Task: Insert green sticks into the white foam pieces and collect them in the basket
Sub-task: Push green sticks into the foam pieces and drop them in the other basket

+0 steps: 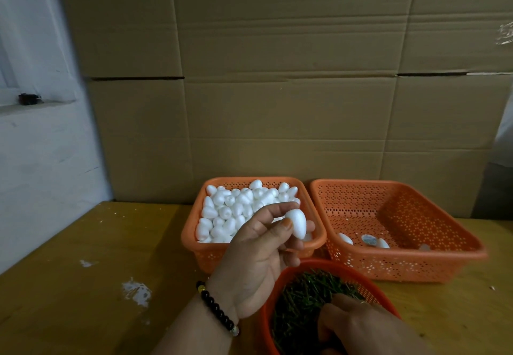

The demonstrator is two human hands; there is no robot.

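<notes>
left hand (258, 254) pinches a foam egg (296, 222) upright above the bowl (277, 279); right hand (361, 324) digs below among the sticks (302, 296), fingers curled, grip hidden. basket (402, 232) waits right.

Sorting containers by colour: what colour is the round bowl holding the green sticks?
Orange-red round bowl, seen in the head view.

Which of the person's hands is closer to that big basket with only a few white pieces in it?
The left hand, holding a foam piece, is nearer, just left of the near-empty basket. The right hand sits lower, in the bowl of green sticks.
</notes>
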